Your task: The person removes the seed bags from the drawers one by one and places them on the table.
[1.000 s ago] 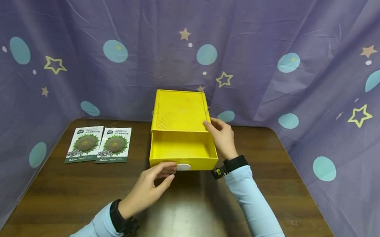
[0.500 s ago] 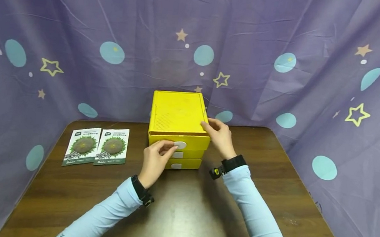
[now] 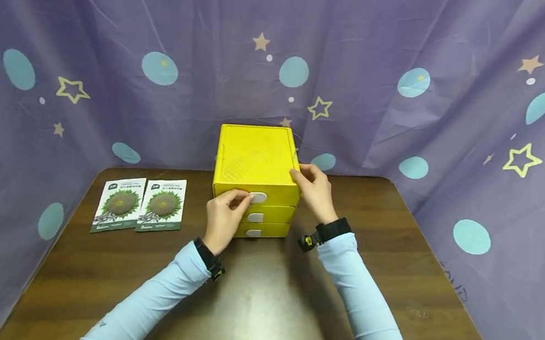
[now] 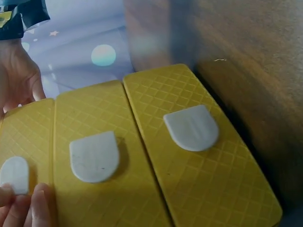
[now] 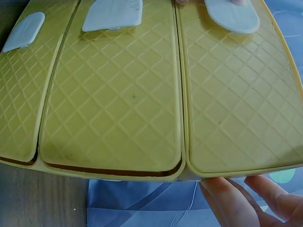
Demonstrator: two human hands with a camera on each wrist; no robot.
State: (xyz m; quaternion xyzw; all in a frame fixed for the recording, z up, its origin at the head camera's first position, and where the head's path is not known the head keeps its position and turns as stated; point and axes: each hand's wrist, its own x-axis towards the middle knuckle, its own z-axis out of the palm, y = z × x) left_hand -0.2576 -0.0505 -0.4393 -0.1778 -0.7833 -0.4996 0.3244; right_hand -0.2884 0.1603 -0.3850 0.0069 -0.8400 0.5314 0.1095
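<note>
A yellow box (image 3: 254,157) with three drawers stands at the back middle of the table, all drawers pushed in. My left hand (image 3: 235,200) is at its front, fingertips (image 4: 35,208) touching the top drawer beside its white handle (image 3: 258,197). My right hand (image 3: 305,178) rests on the box's upper right corner, thumb at the top edge, fingers (image 5: 236,198) lying fairly straight along the side. The left wrist view shows the three drawer fronts (image 4: 189,189) and their handles close up. The right wrist view shows the same fronts (image 5: 118,94).
Two sunflower seed packets (image 3: 119,205) (image 3: 163,205) lie side by side on the left of the brown wooden table (image 3: 263,302). A purple curtain (image 3: 407,123) with stars and dots hangs close behind and on both sides.
The top drawer stood pulled far out a second ago. My left hand has pushed it back into the box. The right hand has stayed on the upper right corner.
</note>
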